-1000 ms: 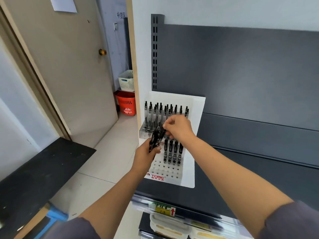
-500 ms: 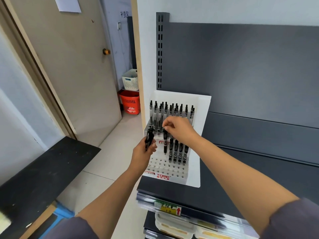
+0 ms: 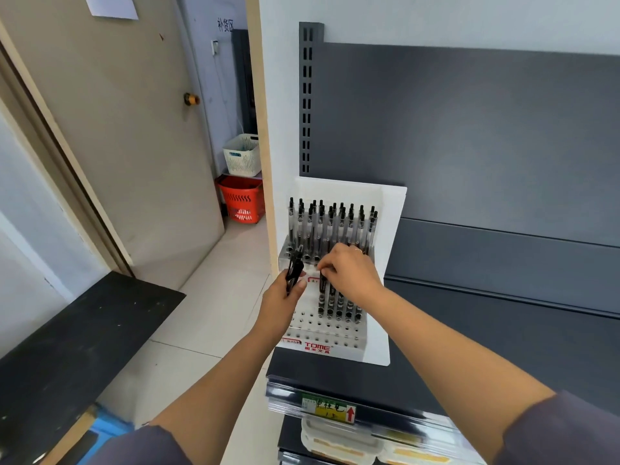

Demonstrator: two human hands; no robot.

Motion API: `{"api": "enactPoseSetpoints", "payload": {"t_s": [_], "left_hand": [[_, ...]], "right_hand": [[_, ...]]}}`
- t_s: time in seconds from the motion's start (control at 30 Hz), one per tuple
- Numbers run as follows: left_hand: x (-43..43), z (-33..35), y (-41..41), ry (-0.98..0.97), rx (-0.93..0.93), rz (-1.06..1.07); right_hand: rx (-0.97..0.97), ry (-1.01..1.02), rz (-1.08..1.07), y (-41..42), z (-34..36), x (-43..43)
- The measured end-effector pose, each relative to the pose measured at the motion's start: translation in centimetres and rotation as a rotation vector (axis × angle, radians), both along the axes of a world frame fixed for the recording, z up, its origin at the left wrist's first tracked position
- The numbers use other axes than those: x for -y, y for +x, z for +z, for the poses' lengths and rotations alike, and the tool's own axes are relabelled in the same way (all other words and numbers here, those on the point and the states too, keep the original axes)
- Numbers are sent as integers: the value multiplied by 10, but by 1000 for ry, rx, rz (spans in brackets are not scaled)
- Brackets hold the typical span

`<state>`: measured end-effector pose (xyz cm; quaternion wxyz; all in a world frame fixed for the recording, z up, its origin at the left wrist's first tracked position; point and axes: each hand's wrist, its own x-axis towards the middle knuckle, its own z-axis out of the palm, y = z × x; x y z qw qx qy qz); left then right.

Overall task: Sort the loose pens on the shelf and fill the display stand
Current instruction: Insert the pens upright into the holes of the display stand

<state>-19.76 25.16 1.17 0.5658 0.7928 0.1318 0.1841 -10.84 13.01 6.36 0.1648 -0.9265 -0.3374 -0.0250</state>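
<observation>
Fingers (image 3: 327, 266) of my right hand (image 3: 350, 276) are curled downward and pinch the upper end of one black pen (image 3: 323, 290). The pen's top lies under the fingertips and cannot be seen. The pen stands upright at the left end of a short row of black pens (image 3: 339, 308) on the middle tier of the white display stand (image 3: 391, 236). Whether its tip is seated in a hole, I cannot tell. My right hand covers the tops of that row and the wrist hides its right end, so the count is uncertain.

My left hand (image 3: 280, 305) is just beside the right, to its left, and apart from it. Its thumb and fingers grip a small bundle of black pens (image 3: 295, 265), which juts up from the hand in front of the stand's left side. The number in the bundle is not readable, and the lower ends are hidden in the palm.

Clear-barrelled pens (image 3: 330, 223) stand upright along the back tier. The stand sits at the left end of the dark shelf (image 3: 520, 330). Containers (image 3: 339, 441) on the level below are cut off by the bottom edge.
</observation>
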Motion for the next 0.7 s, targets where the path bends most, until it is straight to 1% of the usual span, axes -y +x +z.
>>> {"api": "enactPoseSetpoints", "payload": {"t_s": [0.2,0.3,0.47,0.63,0.7], "left_hand": [[-1,-2,-2,-132,24,-53],[-1,-3,-1,-159,26,-58],[0,-4,1,-177,-35,-15],[-1,1,-3,-220,-16,-47],[-1,3,-1,-224,0,-44]], "right_hand": [[44,-4,-45,-1,1,1],[71,-10,-76,-2,0,2],[142,7,-147,-9,-6,-1],[59,-4,-90,-6,2,-2],[11,70,-34,-5,10,-2]]}}
